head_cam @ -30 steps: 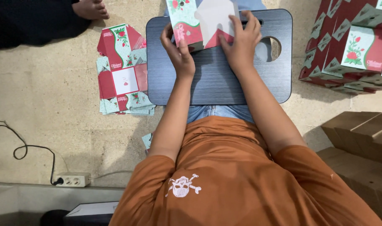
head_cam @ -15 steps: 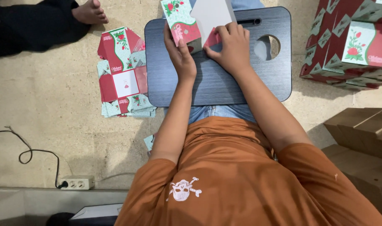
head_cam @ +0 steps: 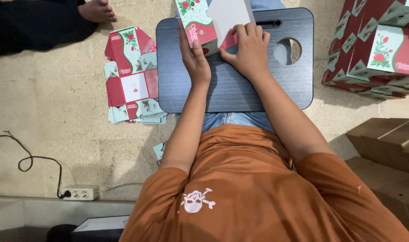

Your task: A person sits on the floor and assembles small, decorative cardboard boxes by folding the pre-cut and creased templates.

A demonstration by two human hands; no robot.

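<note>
Since half a sec ago not much has shifted tbh, right hand (head_cam: 244,51) stayed flat on the box and the carton slid a touch further up toward the top edge of view. So the thing I'm working is a printed carton box (head_cam: 203,24), red and mint w/ rose pics, half folded, lying on the far part of the dark lap tray (head_cam: 240,94) that I'm using as my counter. Its plain white inner panel (head_cam: 227,13) faces up. Left hand (head_cam: 194,56) is clamped along the left side wall of the carton, fingers together and wrapped on the printed edge, thumb side tucked under so can't see that bit. Right hand fingers are close together, curled down and pressing on a red flap by the white panel, not pinching, more like pushing. Handling-wise I'd say it's super light thin card, stiff along the creases but floppy across the panels, glossy print so prob a bit slippery, and it'll dent if squeezed mid-panel. Best hold imo is at the folded edges and corners, not the flat faces. Stack of flat unfolded cartons (head_cam: 133,76) sits on the floor just left of the tray, finished boxes (head_cam: 379,49) piled off to the right, power strip (head_cam: 81,193) near the wall.
</note>
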